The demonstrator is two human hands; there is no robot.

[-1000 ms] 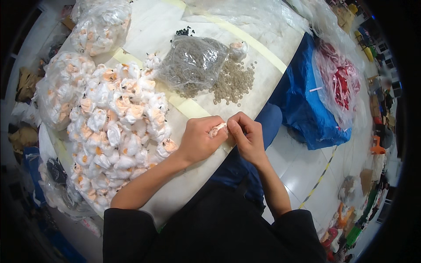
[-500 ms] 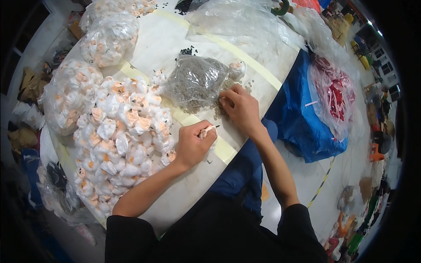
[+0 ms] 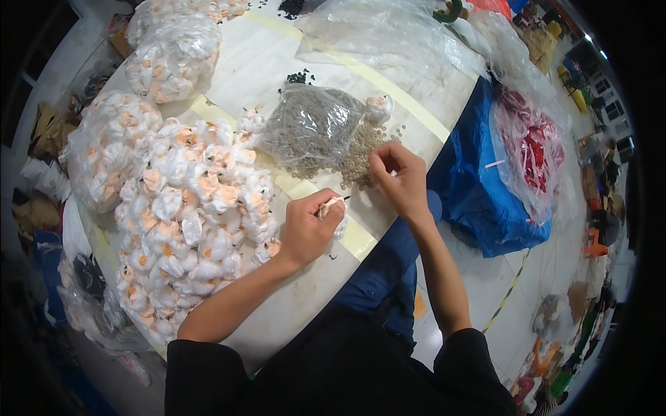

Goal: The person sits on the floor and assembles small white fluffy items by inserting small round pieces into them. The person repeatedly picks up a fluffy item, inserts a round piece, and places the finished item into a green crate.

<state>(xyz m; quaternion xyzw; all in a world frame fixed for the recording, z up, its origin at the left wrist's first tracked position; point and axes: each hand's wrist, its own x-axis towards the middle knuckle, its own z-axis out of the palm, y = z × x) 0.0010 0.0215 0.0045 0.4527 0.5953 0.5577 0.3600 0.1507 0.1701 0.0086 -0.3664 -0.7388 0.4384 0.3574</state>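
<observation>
White table: clear bag of small grey-brown pieces at centre; left hand grips a white flower, right hand pinches loose pieces.

A clear plastic bag of small grey-brown pieces lies at centre. At ten o'clock sit two clear bags of white-and-peach flowers. At two o'clock stands a clear bag of red-and-white items.
</observation>
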